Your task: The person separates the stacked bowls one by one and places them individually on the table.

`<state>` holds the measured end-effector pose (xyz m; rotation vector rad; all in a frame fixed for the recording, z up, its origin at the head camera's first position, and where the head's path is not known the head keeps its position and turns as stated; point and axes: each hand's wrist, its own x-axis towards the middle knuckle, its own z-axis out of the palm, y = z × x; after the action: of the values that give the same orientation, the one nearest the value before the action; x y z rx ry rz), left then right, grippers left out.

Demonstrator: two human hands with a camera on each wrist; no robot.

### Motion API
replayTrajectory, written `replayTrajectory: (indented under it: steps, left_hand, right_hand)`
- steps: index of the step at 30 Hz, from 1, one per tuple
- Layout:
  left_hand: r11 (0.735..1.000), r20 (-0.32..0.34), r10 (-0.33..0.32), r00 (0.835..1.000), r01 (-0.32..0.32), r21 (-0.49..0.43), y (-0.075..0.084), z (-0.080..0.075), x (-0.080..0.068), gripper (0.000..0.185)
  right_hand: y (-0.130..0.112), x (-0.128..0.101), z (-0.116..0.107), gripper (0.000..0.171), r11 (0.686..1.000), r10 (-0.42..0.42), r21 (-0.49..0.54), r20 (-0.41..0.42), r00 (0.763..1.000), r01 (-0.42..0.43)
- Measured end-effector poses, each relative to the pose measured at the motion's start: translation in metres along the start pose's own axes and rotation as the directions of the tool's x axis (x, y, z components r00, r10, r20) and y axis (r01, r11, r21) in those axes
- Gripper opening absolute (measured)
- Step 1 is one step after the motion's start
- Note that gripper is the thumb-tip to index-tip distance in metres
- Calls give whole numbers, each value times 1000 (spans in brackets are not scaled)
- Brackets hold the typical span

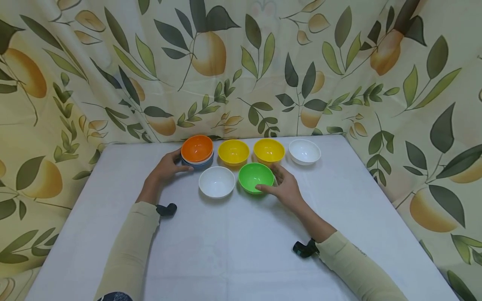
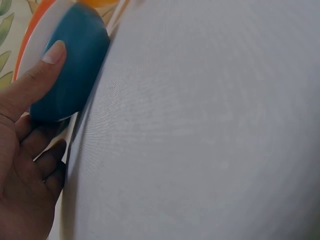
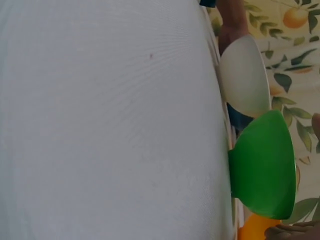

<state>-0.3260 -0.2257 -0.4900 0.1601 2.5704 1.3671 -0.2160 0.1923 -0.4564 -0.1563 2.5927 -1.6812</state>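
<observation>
Green bowl [image 1: 256, 177] sits just right of the near white bowl [image 1: 216, 181], the right hand [image 1: 285, 187] curled round its rim. The left hand [image 1: 167, 167] grips the stack topped by the orange bowl [image 1: 197, 149], just left of that white bowl. Lifted carelessly, the green bowl could knock its close-packed neighbours.

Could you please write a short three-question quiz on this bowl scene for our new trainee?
1. True or false: the left hand touches the stack topped by the orange bowl.
2. Which bowl does the right hand hold? A) the green bowl B) a yellow bowl C) the far white bowl
3. Fill in: the bottom bowl of the stack, seen from the left wrist, is ____ in colour.

Key: 1 true. 2 A. 3 blue.
</observation>
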Motion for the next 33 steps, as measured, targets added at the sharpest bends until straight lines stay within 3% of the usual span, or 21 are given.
replayTrajectory:
  steps: [6,17,26,33]
  left_hand:
    - [1000,0,17,1000,-17,3,1,-1,1,109]
    - [1000,-2,20,1000,-20,4,-1,-1,0,109]
    - [1000,-5,-4,1000,4,11,0,0,0,110]
    - [1000,-9,-23,1000,23,13,1,0,0,110]
  right_hand:
    - [-7,0,-4,102,1000,-1,24,-24,1000,2]
    - [-23,4,0,99,993,-80,83,-52,995,84]
    - [-46,20,13,103,986,-164,17,-19,986,164]
    - [-58,36,28,107,984,-170,-47,44,984,172]
